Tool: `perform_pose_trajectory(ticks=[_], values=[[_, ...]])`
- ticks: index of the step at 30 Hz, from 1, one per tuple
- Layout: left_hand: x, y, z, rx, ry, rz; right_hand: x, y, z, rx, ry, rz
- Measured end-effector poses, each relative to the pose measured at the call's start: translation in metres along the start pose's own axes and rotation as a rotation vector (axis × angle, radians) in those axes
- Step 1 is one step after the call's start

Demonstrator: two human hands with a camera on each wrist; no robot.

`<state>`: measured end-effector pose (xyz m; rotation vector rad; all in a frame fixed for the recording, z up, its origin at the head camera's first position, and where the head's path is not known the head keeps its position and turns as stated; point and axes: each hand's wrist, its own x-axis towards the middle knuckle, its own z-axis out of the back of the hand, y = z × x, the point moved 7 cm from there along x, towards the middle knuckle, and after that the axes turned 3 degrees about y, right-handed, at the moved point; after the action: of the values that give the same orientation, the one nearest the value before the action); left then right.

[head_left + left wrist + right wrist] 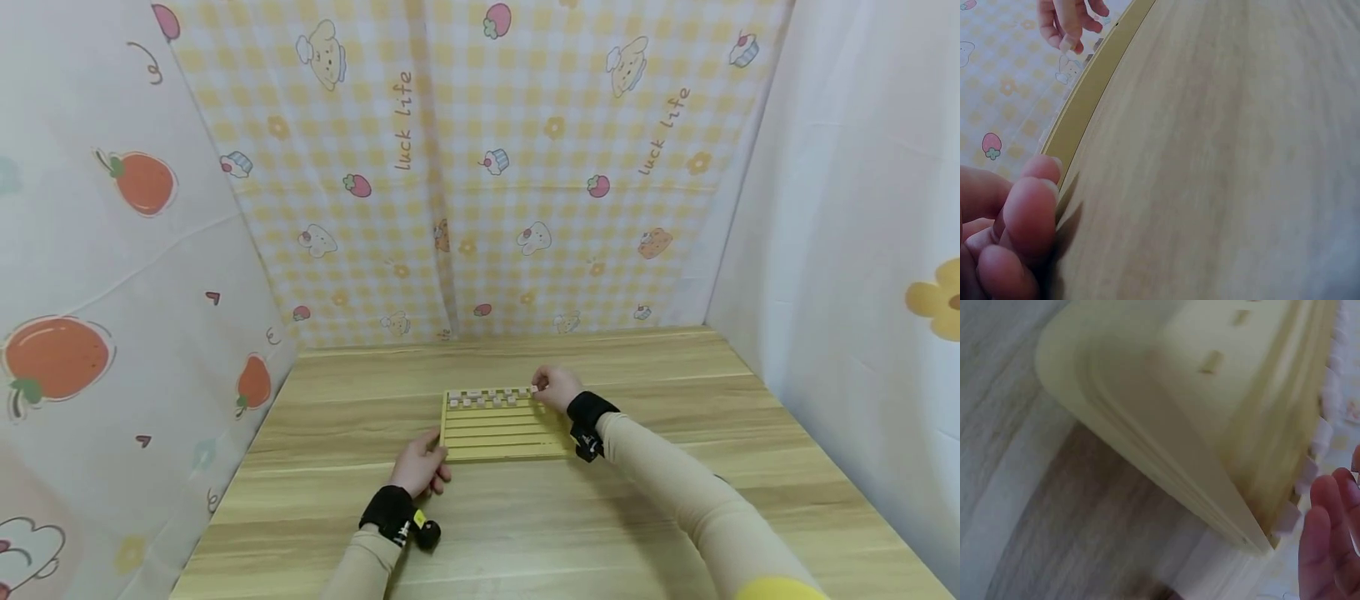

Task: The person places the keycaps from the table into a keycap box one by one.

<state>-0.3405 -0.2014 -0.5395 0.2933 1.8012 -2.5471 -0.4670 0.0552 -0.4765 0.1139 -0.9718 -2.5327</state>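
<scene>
A yellow tray [495, 452] with parallel ridges lies on the table, bearing two rows of small pale keycap-like blocks [481, 402] along its far side. At its far right corner my right hand [557, 388] pinches one such block [534, 389] between thumb and fingertips, at the end of the farthest row. In the right wrist view those fingers [1329, 531] are beside the blocks lining the tray's edge. My left hand [417, 468] holds the tray's near left corner. Seen from the left wrist, its curled fingertips [1035, 206] are against the tray's side wall [1085, 103].
The wood-grain table [360, 375] reaches back to a yellow checked curtain [480, 208]. White printed cloth [195, 275] hangs on the left, and another white cloth [840, 208] on the right. Each wrist wears a black band with a camera.
</scene>
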Motion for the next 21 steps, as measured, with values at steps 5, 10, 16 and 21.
perform_pose_trajectory(ticks=[5,10,16,21], values=[[0.001,-0.002,-0.001,0.006,-0.001,0.012,0.001,0.007,-0.011,-0.019,0.035,0.042],[0.002,-0.003,-0.001,0.018,0.001,0.009,0.000,0.009,-0.021,0.006,0.103,0.047],[0.001,-0.002,0.001,0.015,-0.008,0.008,0.003,0.007,-0.027,-0.022,0.130,0.060],[0.001,0.000,0.001,0.019,-0.010,0.019,0.005,-0.001,-0.033,-0.026,0.129,0.104]])
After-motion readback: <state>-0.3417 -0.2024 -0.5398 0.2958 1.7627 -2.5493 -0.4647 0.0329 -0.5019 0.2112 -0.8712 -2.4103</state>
